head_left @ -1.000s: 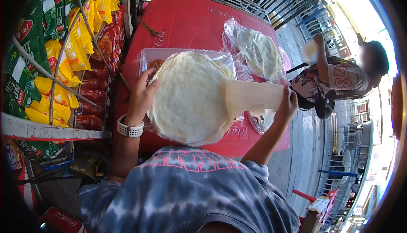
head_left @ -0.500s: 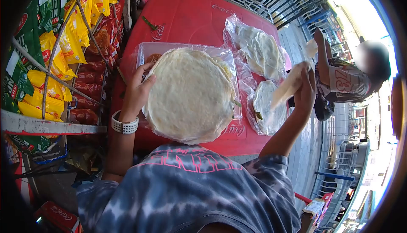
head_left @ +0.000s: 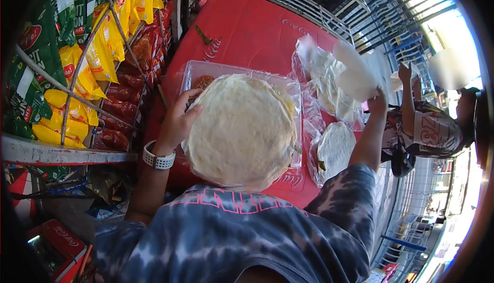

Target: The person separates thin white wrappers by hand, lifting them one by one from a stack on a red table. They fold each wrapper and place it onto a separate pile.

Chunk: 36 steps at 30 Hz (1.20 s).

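A stack of thin, round, pale spring roll wrappers [head_left: 239,131] lies over a clear plastic container [head_left: 193,69]. My left hand [head_left: 181,117] grips the stack's left edge, thumb on top and fingers curled at the rim. On the right, my right hand [head_left: 378,103] is closed on the lower edge of a single loose wrapper [head_left: 355,72], blurred and raised above the table. Behind it, more crumpled wrappers [head_left: 329,85] rest on clear plastic. Nearer me, a smaller pile [head_left: 337,146] sits on plastic, with something dark green at its left edge.
Everything stands on a red Coca-Cola table [head_left: 247,36]. Snack packets [head_left: 77,77] hang behind a metal rack at left, with a rail [head_left: 72,154] by my left forearm. Across the right side, another person [head_left: 432,131] has a raised hand near a pale sheet. A metal fence [head_left: 303,5] borders the back.
My right hand has lifted the loose wrapper up and away, and it now spreads wider. My left hand keeps its hold on the stack. The whole view has shifted slightly.
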### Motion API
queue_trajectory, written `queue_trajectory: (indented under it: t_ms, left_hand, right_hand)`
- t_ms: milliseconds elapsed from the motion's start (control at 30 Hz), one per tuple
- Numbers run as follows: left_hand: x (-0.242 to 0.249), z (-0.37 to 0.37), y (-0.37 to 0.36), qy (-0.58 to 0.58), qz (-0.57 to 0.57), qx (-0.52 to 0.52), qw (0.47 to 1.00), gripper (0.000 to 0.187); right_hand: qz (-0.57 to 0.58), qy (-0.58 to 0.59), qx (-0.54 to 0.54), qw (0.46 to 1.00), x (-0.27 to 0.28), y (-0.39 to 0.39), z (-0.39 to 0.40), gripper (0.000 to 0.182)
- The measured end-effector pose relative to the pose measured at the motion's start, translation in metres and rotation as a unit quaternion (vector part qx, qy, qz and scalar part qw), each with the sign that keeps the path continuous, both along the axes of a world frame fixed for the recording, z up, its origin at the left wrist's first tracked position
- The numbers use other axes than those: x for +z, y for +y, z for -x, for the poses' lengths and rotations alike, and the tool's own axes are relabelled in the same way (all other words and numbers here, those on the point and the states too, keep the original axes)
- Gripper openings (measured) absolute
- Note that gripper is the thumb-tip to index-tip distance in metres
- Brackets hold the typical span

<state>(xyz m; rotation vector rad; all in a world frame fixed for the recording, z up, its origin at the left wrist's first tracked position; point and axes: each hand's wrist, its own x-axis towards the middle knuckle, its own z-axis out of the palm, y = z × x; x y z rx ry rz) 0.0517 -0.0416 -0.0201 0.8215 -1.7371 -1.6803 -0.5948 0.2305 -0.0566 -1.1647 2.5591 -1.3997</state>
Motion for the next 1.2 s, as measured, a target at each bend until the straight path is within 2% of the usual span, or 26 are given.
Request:
queue_trajectory:
  t_ms: [33,67,133,167,233,333,400,433,467,500,567,600,667,767,900,1000,1033,1100,1167,1200]
  left_hand:
    - [0.000,-0.001,0.001,0.002,0.001,0.002,1.000,0.032]
    - [0.000,0.000,0.001,0.003,0.003,0.002,1.000,0.032]
    - [0.004,-0.001,0.001,-0.003,0.010,0.001,1.000,0.032]
    - [0.007,-0.001,0.002,-0.009,0.017,0.000,1.000,0.031]
    - [0.007,-0.002,0.002,-0.015,0.011,-0.004,1.000,0.030]
    - [0.005,-0.002,0.000,-0.013,-0.016,-0.008,1.000,0.029]
    - [0.009,-0.003,0.001,-0.016,-0.023,-0.008,1.000,0.029]
    - [0.009,-0.003,0.000,0.006,-0.048,-0.018,0.999,0.030]
    - [0.008,-0.004,-0.002,0.028,-0.074,-0.028,0.996,0.031]
    - [0.006,-0.005,-0.004,0.052,-0.100,-0.035,0.993,0.031]
    - [0.005,-0.010,-0.011,0.099,-0.166,-0.065,0.979,0.031]
    - [0.005,-0.012,-0.015,0.123,-0.196,-0.079,0.970,0.031]
    - [0.001,-0.014,-0.016,0.131,-0.193,-0.079,0.969,0.032]
    - [0.001,-0.014,-0.014,0.132,-0.180,-0.079,0.972,0.034]
    - [0.009,-0.019,-0.009,0.203,-0.285,-0.118,0.929,0.040]
    - [0.005,-0.019,-0.003,0.202,-0.222,-0.139,0.944,0.045]
    - [0.010,-0.022,-0.003,0.169,-0.191,-0.156,0.954,0.054]
    - [0.004,-0.021,-0.003,0.205,-0.190,-0.158,0.947,0.058]
    - [0.004,-0.020,-0.002,0.208,-0.164,-0.156,0.952,0.062]
    - [0.004,-0.020,-0.002,0.191,-0.138,-0.153,0.960,0.065]
  right_hand:
    - [0.110,-0.227,-0.173,0.952,0.009,-0.011,-0.047,0.042]
    - [0.208,-0.433,-0.333,0.812,0.015,-0.028,-0.100,0.042]
    - [0.212,-0.429,-0.366,0.798,-0.006,-0.033,-0.123,0.035]
    - [0.191,-0.395,-0.320,0.840,-0.009,-0.037,-0.137,0.038]
    - [0.206,-0.350,-0.218,0.887,0.013,-0.068,-0.185,0.036]
    - [0.133,-0.271,0.046,0.952,0.063,-0.120,-0.300,0.031]
    - [0.042,-0.194,0.234,0.952,0.069,-0.141,-0.370,0.029]
    - [-0.043,-0.089,0.282,0.954,0.082,-0.145,-0.420,0.024]
    - [-0.089,-0.109,0.331,0.933,0.091,-0.146,-0.463,0.020]
    - [-0.106,-0.073,0.387,0.913,0.100,-0.144,-0.499,0.018]
    - [-0.099,-0.014,0.431,0.897,0.094,-0.141,-0.543,0.029]
    - [-0.080,0.045,0.420,0.903,0.087,-0.142,-0.559,0.032]
    - [-0.087,0.113,0.374,0.916,0.068,-0.145,-0.575,0.031]
    - [-0.056,0.127,0.311,0.940,0.053,-0.151,-0.581,0.028]
    - [-0.026,-0.019,0.289,0.957,0.058,-0.153,-0.566,0.021]
    - [-0.027,-0.146,0.286,0.947,0.060,-0.159,-0.557,0.021]
    - [-0.026,-0.188,0.272,0.943,0.054,-0.162,-0.552,0.021]
    - [0.034,-0.348,0.233,0.908,0.060,-0.166,-0.550,0.019]
    - [0.087,-0.488,0.223,0.839,0.060,-0.171,-0.545,0.016]
    - [0.082,-0.489,0.226,0.838,0.058,-0.171,-0.544,0.017]
